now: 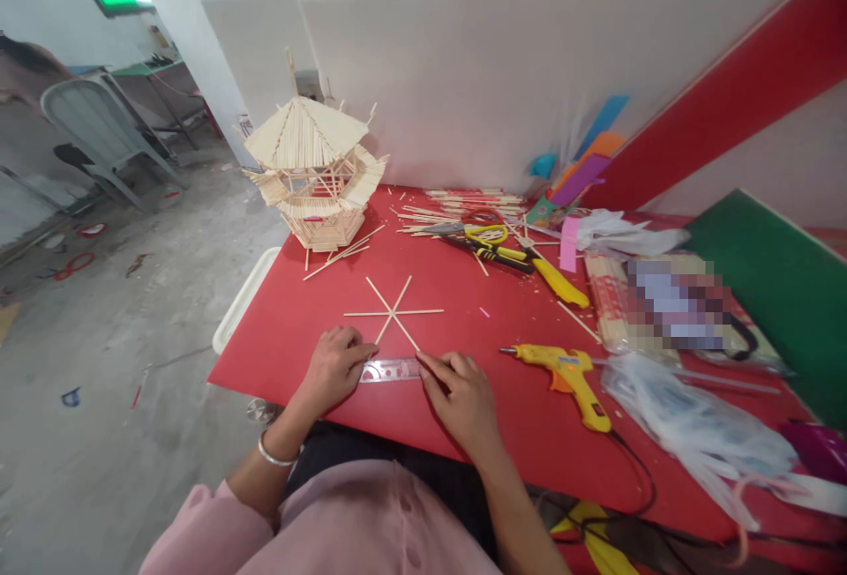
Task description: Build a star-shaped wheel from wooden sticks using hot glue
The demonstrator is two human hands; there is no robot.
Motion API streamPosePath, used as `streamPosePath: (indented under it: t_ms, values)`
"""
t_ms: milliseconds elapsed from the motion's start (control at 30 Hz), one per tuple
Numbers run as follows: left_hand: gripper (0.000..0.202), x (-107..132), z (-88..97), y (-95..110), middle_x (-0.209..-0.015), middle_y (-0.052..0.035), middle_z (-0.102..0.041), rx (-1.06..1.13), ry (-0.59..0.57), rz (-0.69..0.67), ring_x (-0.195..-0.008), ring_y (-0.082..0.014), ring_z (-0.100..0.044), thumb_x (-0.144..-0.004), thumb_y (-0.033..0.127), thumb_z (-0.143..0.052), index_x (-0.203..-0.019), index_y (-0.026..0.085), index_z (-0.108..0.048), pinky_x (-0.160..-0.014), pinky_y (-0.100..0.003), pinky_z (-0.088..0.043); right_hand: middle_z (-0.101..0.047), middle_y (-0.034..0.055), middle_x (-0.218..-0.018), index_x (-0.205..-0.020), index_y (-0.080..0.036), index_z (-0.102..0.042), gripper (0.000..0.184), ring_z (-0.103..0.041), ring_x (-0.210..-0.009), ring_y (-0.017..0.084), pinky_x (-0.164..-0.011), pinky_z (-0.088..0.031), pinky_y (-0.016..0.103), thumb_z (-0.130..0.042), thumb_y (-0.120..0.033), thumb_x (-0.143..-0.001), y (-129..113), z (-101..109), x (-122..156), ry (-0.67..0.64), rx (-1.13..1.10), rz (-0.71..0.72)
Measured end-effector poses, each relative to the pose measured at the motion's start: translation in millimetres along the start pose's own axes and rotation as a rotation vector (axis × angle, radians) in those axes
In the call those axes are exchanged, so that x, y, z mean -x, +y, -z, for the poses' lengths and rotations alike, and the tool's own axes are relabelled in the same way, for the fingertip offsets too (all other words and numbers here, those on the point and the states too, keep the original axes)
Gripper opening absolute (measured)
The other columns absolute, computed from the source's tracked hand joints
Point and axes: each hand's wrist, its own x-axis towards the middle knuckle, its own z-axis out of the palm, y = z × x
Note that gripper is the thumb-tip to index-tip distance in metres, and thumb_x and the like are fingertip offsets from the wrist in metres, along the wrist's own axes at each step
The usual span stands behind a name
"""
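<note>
A clear ruler (390, 369) with pink marks lies on the red table, close to its front edge. My left hand (336, 369) is closed with the fingers curled, its thumb and fingertips on the ruler's left end. At the other end my right hand (461, 392) pinches the ruler's corner, where the tip of a thin stick also reaches. Just beyond the ruler, three thin wooden sticks (394, 313) cross at their middles and form a six-pointed star. The lower two tips of this star come down to my fingertips.
A pagoda model of sticks (314, 169) stands back left. Behind centre lie loose sticks (430, 215), pliers (486, 249) and a yellow-handled cutter (559, 282). A yellow glue gun (562, 372) with its cord, and plastic bags (694, 425), lie right. A white board (496, 72) closes the back.
</note>
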Motion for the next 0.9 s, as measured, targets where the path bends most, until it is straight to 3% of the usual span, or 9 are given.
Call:
streamPosePath:
  t_ms: [900]
  values:
    - [0.030, -0.4, 1.5, 3.2, -0.092, -0.0070, -0.066, -0.028, 0.027, -0.030, -0.083, -0.0186, -0.055, -0.100, 0.020, -0.050, -0.105, 0.026, -0.079, -0.073, -0.033, -0.039, -0.066, 0.0044, -0.085, -0.117, -0.027, -0.077, 0.031, -0.058, -0.080, 0.018, -0.074, -0.045, 0.031, -0.053, -0.038, -0.101, -0.5, 1.5, 1.4, -0.011, -0.008, -0.002]
